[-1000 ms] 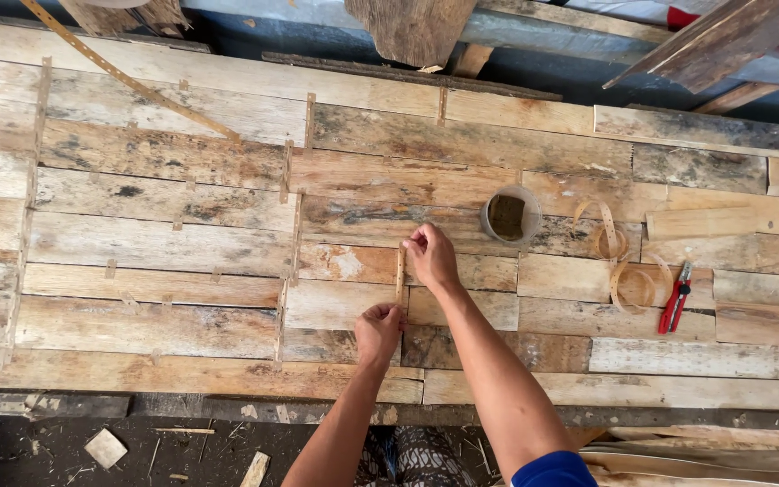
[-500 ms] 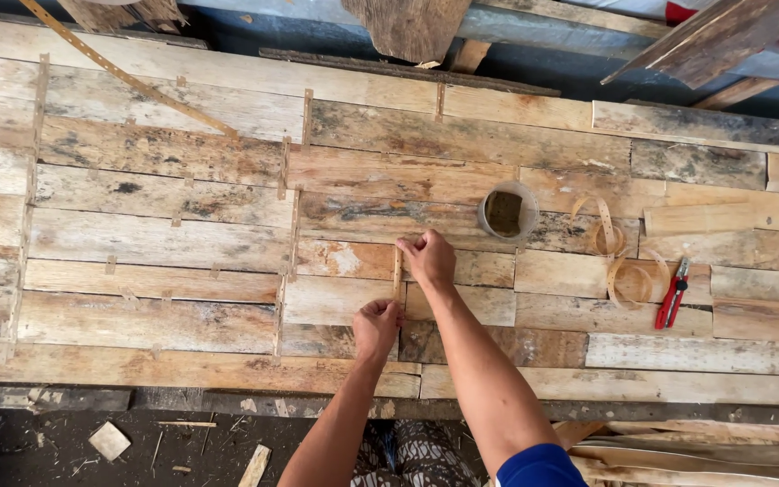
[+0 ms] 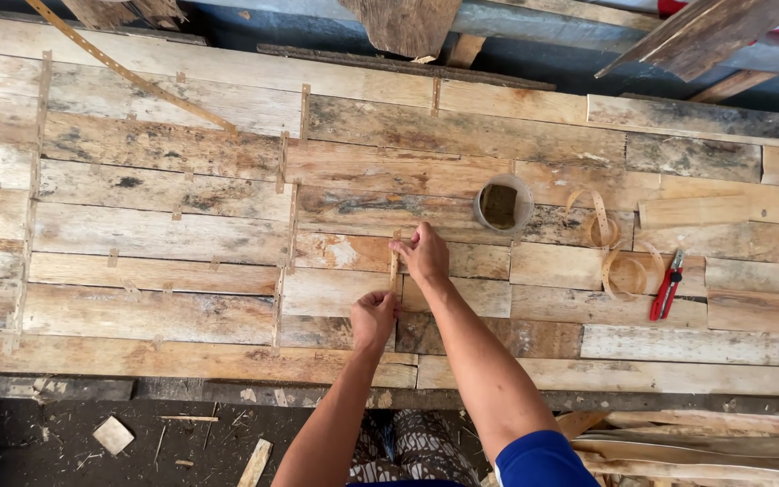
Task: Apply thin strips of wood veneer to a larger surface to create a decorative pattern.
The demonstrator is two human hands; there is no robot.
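Two hands work one thin strip (image 3: 394, 263) lying upright across a board seam near the middle of the plank counter (image 3: 164, 234). The left hand (image 3: 373, 319) is closed, pinching the strip's near end; the right hand (image 3: 424, 253) presses fingertips on its far end. Several such strips already bridge seams to the left, so that side looks finished, while most right-hand joints remain bare. One round tub (image 3: 502, 204), one coiled band (image 3: 610, 245) and one pair of red-handled cutters (image 3: 666, 286) lie to the right.

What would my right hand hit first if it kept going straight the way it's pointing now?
Probably nothing soon. The right hand points up and slightly left along the thin wooden strip, over bare planks; the round container sits off to its right.
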